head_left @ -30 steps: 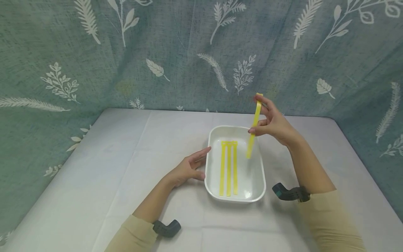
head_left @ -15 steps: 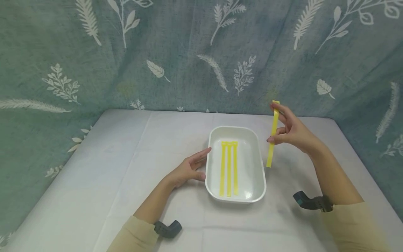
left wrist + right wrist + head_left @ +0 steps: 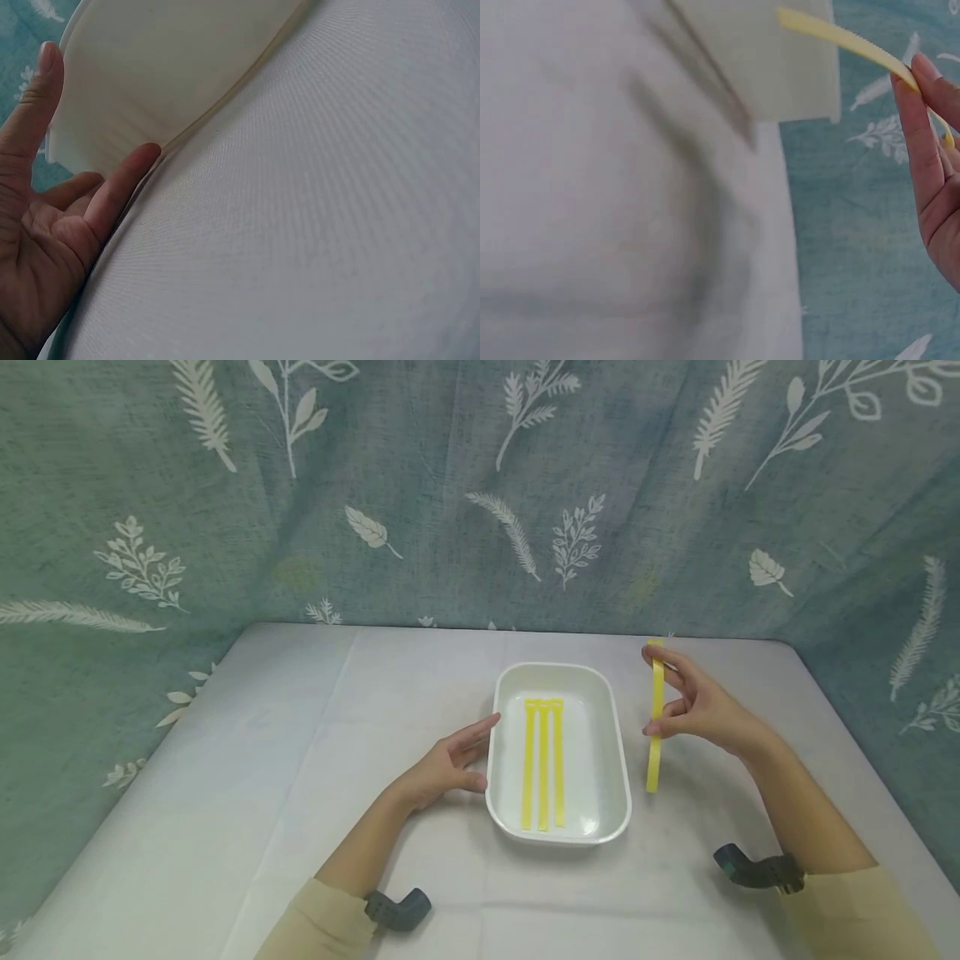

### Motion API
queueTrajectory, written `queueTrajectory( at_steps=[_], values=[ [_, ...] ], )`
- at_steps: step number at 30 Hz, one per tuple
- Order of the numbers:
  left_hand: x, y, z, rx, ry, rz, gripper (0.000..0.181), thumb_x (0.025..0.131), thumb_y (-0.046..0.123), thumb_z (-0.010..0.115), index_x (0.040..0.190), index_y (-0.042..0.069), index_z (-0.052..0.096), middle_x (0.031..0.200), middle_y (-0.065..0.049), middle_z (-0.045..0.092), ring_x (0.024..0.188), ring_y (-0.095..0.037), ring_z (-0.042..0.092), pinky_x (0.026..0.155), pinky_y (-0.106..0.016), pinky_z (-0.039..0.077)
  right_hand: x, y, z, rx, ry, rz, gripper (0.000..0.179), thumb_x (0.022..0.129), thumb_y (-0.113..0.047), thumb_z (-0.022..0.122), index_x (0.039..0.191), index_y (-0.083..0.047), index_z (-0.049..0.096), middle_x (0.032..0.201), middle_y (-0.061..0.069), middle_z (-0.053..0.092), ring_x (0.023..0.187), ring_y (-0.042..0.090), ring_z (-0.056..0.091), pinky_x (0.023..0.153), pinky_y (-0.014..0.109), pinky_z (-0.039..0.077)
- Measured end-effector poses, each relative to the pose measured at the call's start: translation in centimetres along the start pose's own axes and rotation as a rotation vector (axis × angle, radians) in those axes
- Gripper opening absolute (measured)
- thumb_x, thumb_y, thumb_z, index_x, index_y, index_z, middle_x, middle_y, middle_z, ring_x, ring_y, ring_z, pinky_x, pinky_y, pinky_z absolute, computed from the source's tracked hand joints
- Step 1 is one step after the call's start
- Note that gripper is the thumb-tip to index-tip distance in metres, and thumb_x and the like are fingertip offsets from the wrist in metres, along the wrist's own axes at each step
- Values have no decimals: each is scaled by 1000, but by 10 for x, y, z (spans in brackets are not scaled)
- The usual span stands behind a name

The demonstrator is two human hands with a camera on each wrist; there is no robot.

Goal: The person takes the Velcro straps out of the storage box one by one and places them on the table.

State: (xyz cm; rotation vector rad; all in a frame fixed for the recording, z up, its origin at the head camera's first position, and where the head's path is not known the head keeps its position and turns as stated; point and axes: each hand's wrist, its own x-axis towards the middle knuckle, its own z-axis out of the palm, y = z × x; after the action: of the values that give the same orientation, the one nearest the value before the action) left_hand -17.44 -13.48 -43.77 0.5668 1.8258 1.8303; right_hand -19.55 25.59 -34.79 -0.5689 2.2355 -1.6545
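A white rectangular tray (image 3: 609, 810) stands on the table, with several yellow strap-like cable ties (image 3: 543, 768) lying side by side in it, their slotted heads at the far end. My left hand (image 3: 444, 770) rests against the tray's left side, fingers fairly straight; in the left wrist view a fingertip touches the tray's outer wall (image 3: 172, 67). To the right of the tray my right hand (image 3: 693, 706) pinches another yellow cable tie (image 3: 653, 768), held nearly upright above the table. In the right wrist view that strap (image 3: 847, 39) bends out from between thumb and finger.
A white cloth covers the table (image 3: 360, 693). Behind and at the sides hangs a blue-green curtain (image 3: 420, 460) with white leaf prints. Dark wrist cameras sit on both forearms, the left one (image 3: 397, 910) close to the table.
My right hand has carried its cable tie from over the tray's right edge out to the right, then lowered it toward the table. The left hand and tray have stayed put.
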Motion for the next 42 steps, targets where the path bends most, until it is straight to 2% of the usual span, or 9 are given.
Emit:
queueTrajectory(
  at_steps=[12,21,25,28,30,33,35,38,42],
  values=[
    [-1,1,0,19,2,-10,97,66,29,84,148,28,33,156,2,24,142,-26,26,113,-38,29,-10,42,10,55,-60,13,100,74,9,73,151,-10,12,156,22,2,68,16,66,69,25,57],
    [-1,1,0,13,-7,4,98,65,31,85,148,26,32,156,1,24,142,-27,26,112,-37,29,-8,58,11,20,-93,-2,103,73,9,74,150,-5,8,156,24,0,78,13,62,69,23,56],
    [-1,1,0,25,-5,10,97,66,31,85,148,26,33,156,2,24,142,-26,25,112,-37,29,-7,64,11,15,-98,2,104,71,10,74,150,-5,7,156,24,-1,74,11,61,66,23,55],
    [-1,1,0,33,-4,10,98,65,35,85,148,27,33,156,3,24,142,-26,25,113,-37,29,-6,68,13,10,-98,-29,106,69,13,75,149,-2,8,154,26,0,70,11,60,64,24,56],
    [0,1,0,38,-3,8,99,64,36,84,148,26,32,156,4,23,142,-26,25,112,-37,29,-5,70,14,-28,-93,-52,106,68,13,76,149,-1,9,154,28,2,68,11,59,63,23,56],
    [0,0,0,43,-4,8,99,65,35,84,148,25,32,156,4,23,143,-25,25,113,-37,29,-5,70,17,-148,-70,-53,106,67,8,79,149,-3,13,154,26,8,67,11,58,60,21,53],
    [1,0,0,49,-2,8,99,65,34,85,148,25,32,156,5,23,143,-25,25,112,-37,29,-5,69,18,-256,-47,-47,106,67,2,81,149,-6,16,151,24,24,69,11,57,60,20,50],
    [1,0,0,49,-1,5,98,66,31,85,148,26,32,156,5,23,143,-24,25,113,-36,29,-5,68,19,-379,-16,-33,106,66,-6,84,150,-9,18,128,18,52,73,14,57,64,23,46],
    [1,1,-1,42,1,1,95,68,25,84,148,26,33,156,5,23,143,-24,25,112,-34,29,-5,66,19,-511,24,-8,107,65,-19,86,150,-10,22,104,11,61,87,20,57,82,37,46]
  ],
)
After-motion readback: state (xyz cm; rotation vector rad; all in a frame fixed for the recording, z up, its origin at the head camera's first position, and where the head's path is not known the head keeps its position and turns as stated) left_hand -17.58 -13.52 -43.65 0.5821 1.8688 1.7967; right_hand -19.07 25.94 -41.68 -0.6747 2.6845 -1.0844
